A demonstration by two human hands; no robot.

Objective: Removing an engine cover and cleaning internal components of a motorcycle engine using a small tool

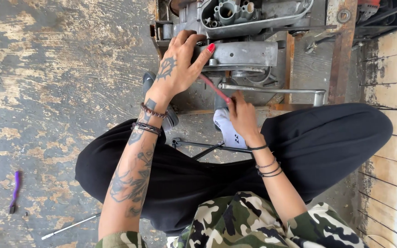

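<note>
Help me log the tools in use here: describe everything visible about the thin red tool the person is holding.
The red tool is a slim, straight rod with a glossy red finish, possibly a brush handle or a small driver; its kind is unclear. It lies slanted, its lower end pinched in the right hand, its upper end passing under the thumb of the left hand toward the grey metal engine casing. The tip is hidden there.

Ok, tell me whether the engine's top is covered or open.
Open: the engine has no cover on top, and its inner ports show inside the bare rim.
</note>
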